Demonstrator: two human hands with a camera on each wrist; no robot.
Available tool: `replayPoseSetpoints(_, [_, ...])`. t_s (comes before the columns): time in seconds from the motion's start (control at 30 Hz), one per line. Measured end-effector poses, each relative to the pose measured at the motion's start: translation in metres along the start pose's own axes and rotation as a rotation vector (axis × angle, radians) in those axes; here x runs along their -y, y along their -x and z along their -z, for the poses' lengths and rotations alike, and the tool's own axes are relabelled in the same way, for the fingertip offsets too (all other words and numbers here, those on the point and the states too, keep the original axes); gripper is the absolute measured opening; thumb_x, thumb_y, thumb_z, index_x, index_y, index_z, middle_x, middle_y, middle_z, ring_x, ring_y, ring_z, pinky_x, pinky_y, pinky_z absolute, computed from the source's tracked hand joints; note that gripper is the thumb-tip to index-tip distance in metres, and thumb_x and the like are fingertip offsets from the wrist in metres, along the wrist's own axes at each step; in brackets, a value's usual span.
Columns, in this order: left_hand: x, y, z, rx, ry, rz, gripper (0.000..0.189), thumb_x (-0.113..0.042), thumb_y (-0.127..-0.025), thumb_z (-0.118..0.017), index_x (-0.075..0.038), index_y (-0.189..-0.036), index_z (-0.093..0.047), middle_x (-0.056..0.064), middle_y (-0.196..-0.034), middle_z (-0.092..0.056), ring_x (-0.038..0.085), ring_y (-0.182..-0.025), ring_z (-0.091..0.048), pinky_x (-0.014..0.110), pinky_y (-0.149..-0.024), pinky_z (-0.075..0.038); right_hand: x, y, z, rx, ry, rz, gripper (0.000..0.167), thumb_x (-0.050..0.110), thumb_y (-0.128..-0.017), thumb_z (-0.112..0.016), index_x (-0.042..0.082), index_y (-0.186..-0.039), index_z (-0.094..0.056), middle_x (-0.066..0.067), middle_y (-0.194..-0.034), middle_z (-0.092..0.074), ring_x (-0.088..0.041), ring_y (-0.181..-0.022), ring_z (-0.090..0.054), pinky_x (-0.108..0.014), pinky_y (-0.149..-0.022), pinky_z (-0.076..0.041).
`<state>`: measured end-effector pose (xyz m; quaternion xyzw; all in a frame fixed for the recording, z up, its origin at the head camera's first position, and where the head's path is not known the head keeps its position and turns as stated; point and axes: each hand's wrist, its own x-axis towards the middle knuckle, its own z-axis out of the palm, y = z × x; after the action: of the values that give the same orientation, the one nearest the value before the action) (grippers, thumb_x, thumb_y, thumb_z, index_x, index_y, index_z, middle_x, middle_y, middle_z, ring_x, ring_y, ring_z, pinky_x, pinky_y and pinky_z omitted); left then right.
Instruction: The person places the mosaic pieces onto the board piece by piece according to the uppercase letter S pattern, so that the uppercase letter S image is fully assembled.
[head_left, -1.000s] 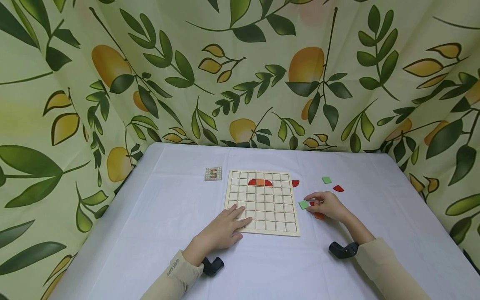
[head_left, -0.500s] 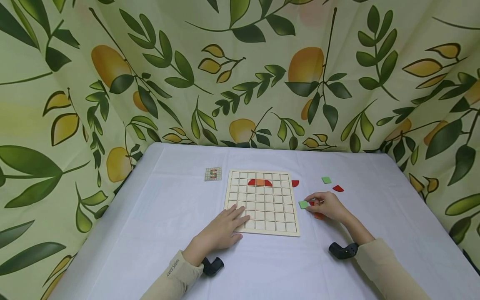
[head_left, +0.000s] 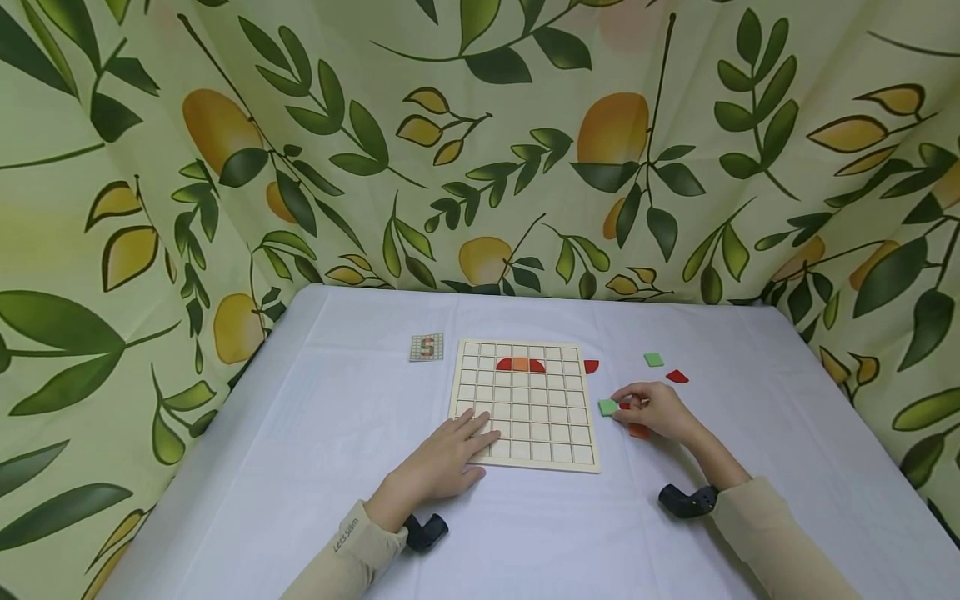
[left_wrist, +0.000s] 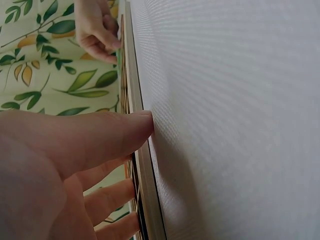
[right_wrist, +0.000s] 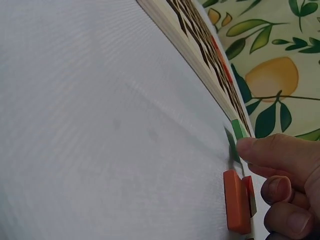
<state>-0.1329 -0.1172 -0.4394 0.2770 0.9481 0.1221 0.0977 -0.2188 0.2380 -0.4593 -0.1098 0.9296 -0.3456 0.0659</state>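
Observation:
My left hand (head_left: 442, 457) rests on the lower left corner of a wooden grid board (head_left: 534, 412), its fingers straight and spread over the squares. In the left wrist view its thumb (left_wrist: 125, 131) lies along the board's near edge. Just right of the board, my right hand (head_left: 660, 414) pinches a green square tile (head_left: 607, 407) between thumb and finger. Seen from the right wrist, that tile has a shadow beside it on the cloth. Below the right fingers lie an orange tile (right_wrist: 236, 202) and a red piece (right_wrist: 250, 192), partly hidden by the hand in the head view.
On the board's second row, two red quarter-round pieces (head_left: 504, 365) flank an orange square (head_left: 521, 364). A red piece (head_left: 592, 367) lies by the right edge. Another green tile (head_left: 653, 360) and red piece (head_left: 677, 377) lie farther right. A small pattern card (head_left: 426, 347) sits left.

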Motion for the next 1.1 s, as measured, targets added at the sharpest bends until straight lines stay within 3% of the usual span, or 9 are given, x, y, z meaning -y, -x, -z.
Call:
replayPoseSetpoints(0.4, [-0.002,0.004,0.004,-0.037,0.007,-0.036,0.052,-0.026,-0.094,-0.058,-0.016,-0.144,-0.046,0.012,-0.156,-0.036,0.034,-0.147,-0.030,0.050,-0.120,-0.031,0.010,-0.003,0.003,-0.024,-0.013,0.033,0.028,0.015,-0.080,-0.077,-0.002,-0.102,-0.071,0.000,-0.063,-0.051,-0.006,-0.056,-0.042,-0.017,-0.048,-0.034])
replayPoseSetpoints(0.67, [-0.002,0.001,0.001,0.000,-0.003,0.000,0.052,-0.026,-0.095,-0.057,-0.017,-0.145,-0.045,0.009,-0.158,-0.033,0.031,-0.149,-0.027,0.048,-0.122,-0.028,0.020,-0.007,-0.001,-0.004,-0.025,0.035,0.030,0.018,-0.080,-0.077,-0.001,-0.102,-0.070,0.000,-0.065,-0.050,-0.008,-0.059,-0.043,-0.018,-0.049,-0.034])
replayPoseSetpoints(1.1, [-0.001,0.000,-0.002,-0.004,-0.022,0.009,0.052,-0.028,-0.094,-0.058,-0.019,-0.144,-0.045,0.008,-0.158,-0.034,0.030,-0.149,-0.027,0.048,-0.122,-0.029,0.033,-0.016,-0.012,-0.044,-0.056,0.033,0.027,0.015,-0.079,-0.077,-0.001,-0.100,-0.071,0.000,-0.065,-0.049,-0.010,-0.061,-0.041,-0.018,-0.050,-0.031])
